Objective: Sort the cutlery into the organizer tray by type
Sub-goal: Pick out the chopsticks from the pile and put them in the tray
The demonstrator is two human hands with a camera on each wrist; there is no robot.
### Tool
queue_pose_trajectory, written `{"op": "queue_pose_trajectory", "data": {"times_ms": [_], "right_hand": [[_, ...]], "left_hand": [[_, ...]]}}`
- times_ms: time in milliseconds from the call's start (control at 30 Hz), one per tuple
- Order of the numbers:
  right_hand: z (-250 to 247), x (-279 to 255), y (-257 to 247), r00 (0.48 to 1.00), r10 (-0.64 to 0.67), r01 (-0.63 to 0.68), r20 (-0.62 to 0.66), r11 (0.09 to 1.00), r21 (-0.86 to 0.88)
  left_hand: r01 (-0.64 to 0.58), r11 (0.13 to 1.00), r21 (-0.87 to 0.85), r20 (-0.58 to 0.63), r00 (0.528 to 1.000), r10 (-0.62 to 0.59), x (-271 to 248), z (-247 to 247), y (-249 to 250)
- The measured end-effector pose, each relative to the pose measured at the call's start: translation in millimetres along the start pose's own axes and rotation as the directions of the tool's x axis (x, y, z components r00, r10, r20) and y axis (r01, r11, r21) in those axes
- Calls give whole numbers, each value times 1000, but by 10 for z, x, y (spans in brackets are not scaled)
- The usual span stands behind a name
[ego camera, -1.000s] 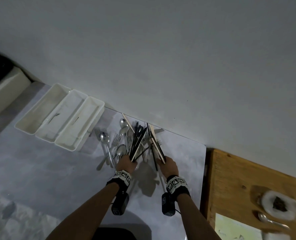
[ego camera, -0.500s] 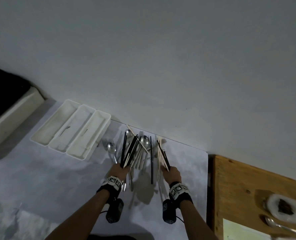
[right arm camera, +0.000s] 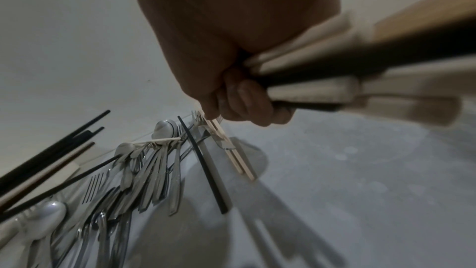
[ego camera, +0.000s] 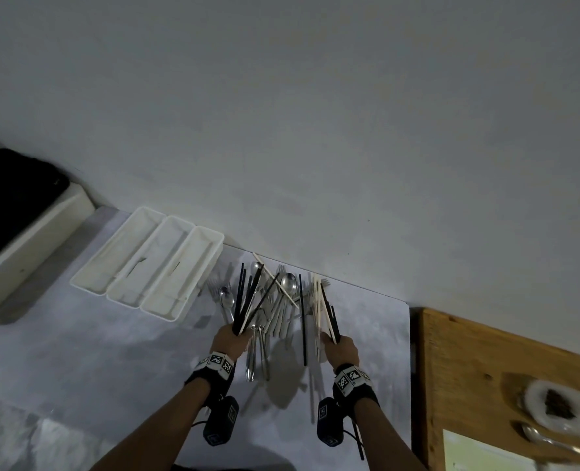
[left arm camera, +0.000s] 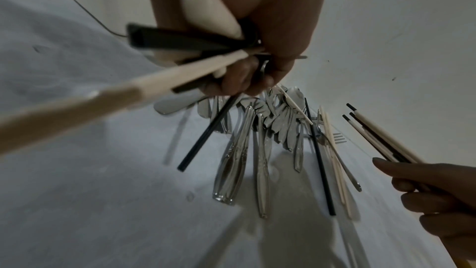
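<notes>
My left hand (ego camera: 233,338) grips a bundle of mostly black chopsticks (ego camera: 246,299) with a pale one among them, fanned up and away; the same bundle (left arm camera: 180,42) fills the left wrist view. My right hand (ego camera: 339,346) grips a mix of cream and black chopsticks (ego camera: 326,312), seen close as a blurred bundle (right arm camera: 335,68). Between the hands a pile of metal forks and spoons (ego camera: 275,311) lies on the grey counter, with a loose black chopstick (ego camera: 303,321) and a pale one (ego camera: 275,280) across it. The white three-slot organizer tray (ego camera: 152,263) stands left of the pile, its slots bare.
A grey wall runs right behind the pile and tray. A wooden board (ego camera: 506,385) lies to the right with a small dish (ego camera: 557,407) and a spoon (ego camera: 550,440) on it. A white ledge with a black object (ego camera: 13,195) sits far left.
Both hands have drawn back toward me with their chopstick bundles, and the view has tilted so the tray and pile sit lower. The pile now lies more bunched between the hands.
</notes>
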State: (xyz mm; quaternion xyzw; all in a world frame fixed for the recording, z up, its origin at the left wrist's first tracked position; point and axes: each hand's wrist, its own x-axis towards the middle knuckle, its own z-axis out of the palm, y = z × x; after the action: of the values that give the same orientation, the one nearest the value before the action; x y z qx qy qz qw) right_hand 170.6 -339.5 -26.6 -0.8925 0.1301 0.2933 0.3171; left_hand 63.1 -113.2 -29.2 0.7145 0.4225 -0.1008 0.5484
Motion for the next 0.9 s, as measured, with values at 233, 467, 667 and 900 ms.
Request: {"op": "queue_pose_trajectory", "data": {"times_ms": [233, 467, 667, 900], "right_hand": [[-33, 24, -83, 999, 5, -7, -38, 999, -38], [16, 171, -279, 997, -4, 1, -78, 1000, -31], [121, 391, -386, 996, -3, 0, -86, 999, -36], [93, 566, -468, 1000, -8, 8, 5, 997, -71]], "left_hand": [[20, 999, 43, 12, 1000, -20, 90, -42, 19], [21, 1000, -8, -12, 1000, -21, 153, 8, 41], [42, 992, -123, -108, 993, -55, 212, 105, 22], [61, 970, -233, -154, 983, -99, 229, 434, 275]]}}
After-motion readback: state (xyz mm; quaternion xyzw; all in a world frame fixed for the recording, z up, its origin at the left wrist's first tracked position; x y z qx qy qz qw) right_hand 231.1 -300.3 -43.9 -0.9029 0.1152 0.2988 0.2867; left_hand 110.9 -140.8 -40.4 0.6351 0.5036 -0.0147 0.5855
